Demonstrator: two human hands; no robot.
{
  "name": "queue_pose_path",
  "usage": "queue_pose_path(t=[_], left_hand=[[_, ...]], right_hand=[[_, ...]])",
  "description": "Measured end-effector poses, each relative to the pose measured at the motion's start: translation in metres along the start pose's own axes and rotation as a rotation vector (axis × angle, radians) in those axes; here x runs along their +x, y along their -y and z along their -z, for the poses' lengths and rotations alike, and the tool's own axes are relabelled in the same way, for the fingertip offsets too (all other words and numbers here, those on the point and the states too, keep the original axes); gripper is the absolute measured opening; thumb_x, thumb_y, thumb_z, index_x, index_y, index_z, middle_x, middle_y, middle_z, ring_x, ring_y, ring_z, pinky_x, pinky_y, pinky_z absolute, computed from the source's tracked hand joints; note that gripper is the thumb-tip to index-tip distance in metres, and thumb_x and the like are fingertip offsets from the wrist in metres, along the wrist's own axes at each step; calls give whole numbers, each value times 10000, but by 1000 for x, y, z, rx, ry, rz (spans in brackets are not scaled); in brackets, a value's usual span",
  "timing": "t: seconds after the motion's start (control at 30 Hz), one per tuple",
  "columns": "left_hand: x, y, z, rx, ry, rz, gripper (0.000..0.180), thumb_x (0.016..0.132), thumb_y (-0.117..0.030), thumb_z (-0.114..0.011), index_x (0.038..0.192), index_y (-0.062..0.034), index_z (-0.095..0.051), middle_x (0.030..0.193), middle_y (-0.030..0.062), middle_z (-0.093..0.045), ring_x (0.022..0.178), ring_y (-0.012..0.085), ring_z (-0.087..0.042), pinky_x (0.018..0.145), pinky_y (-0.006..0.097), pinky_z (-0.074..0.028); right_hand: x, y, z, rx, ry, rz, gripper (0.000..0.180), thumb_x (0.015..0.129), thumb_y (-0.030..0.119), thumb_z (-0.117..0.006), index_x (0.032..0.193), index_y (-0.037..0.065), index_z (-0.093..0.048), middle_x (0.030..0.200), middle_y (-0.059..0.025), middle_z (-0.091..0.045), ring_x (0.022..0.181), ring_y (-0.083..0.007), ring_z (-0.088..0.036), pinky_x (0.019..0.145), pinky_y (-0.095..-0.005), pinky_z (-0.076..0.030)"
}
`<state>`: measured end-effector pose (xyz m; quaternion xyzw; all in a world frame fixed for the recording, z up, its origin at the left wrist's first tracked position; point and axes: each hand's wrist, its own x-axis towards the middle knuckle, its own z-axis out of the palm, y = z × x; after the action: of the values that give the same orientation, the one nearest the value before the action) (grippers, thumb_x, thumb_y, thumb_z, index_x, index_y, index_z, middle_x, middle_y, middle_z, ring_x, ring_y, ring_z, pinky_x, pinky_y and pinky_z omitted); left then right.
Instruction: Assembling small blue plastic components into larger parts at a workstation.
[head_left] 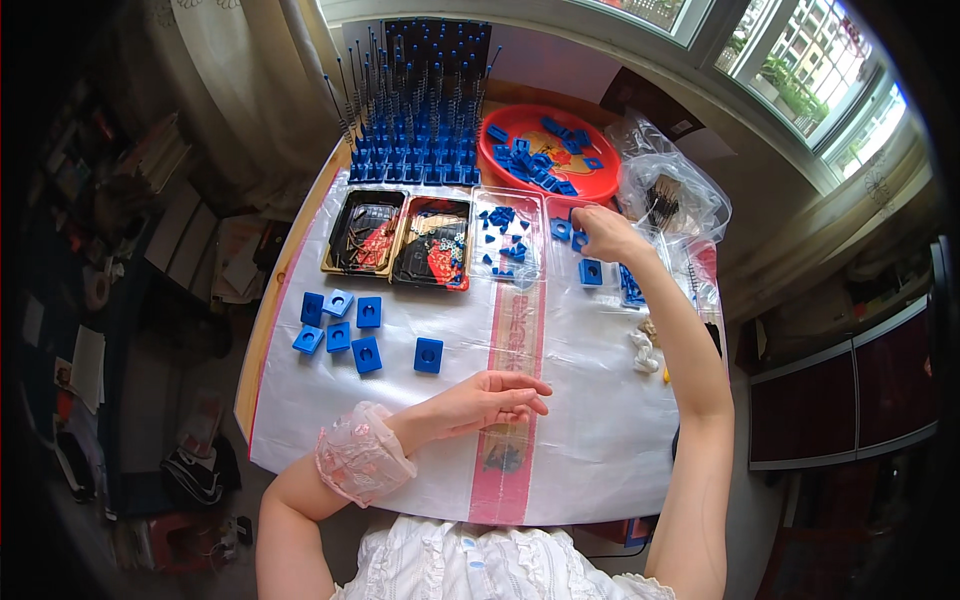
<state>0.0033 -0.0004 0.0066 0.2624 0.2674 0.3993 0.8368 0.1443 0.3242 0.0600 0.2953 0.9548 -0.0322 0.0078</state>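
Observation:
My left hand (488, 402) rests over the sheet in front of me, its fingers loosely stretched, with nothing in it. My right hand (608, 238) reaches forward to the far right, fingers drawn together among blue square pieces; what they pinch is hidden. A blue piece (561, 229) lies beside those fingertips, and another blue square piece (591, 272) with a hole sits just nearer. On the left side of the sheet lie several blue square blocks with round recesses, such as one block (367, 354). A single block (428, 355) lies apart, close to my left hand.
Dense rows of blue bases with upright springs (415, 140) stand at the back left. A red basin (608, 187) holds more blue parts. Two black trays (398, 232) and a clear tray (512, 272) hold small parts. Clear plastic bags (690, 185) crowd the right rear.

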Motion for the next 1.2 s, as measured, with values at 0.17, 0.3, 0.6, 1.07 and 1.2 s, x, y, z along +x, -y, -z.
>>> queue_pose_path(t=[0.17,0.3,0.6,1.07,1.2], left_hand=[[0,-2,-1,12,-12,14,308,1025,-173,-548,1285,-9,-561,1095,73,-649,909,63,-586,851,222,-503],[0,-3,-1,-1,5,12,307,1027,-177,-546,1281,-7,-562,1095,73,-648,902,58,-584,850,217,-504],[-1,-2,-1,8,-18,7,314,1025,-179,-551,1285,-3,-558,1088,73,-654,893,58,-590,848,214,-511],[0,-4,-1,-5,-6,1,318,1026,-176,-548,1289,2,-555,1089,73,-652,899,58,-588,847,210,-507],[1,-2,1,-52,-126,-137,332,1041,-199,-514,1302,4,-542,1131,88,-649,937,77,-608,842,215,-513]], right_hand=[[3,1,0,34,-86,34,451,673,47,-714,1066,34,-495,1055,-175,-612,1075,-356,-577,911,-428,-465],[11,8,3,67,-120,74,466,693,39,-704,1104,29,-485,1073,-190,-603,1101,-371,-564,910,-444,-472],[17,22,0,160,-124,102,452,687,44,-702,1094,31,-504,1051,-186,-633,1067,-374,-590,892,-452,-480],[13,35,-11,-90,-282,-28,181,731,26,-628,902,5,-575,908,-183,-643,949,-362,-623,839,-456,-493],[-9,57,2,-22,-519,62,142,725,-29,-586,863,3,-585,881,-185,-642,926,-349,-620,806,-459,-507]])
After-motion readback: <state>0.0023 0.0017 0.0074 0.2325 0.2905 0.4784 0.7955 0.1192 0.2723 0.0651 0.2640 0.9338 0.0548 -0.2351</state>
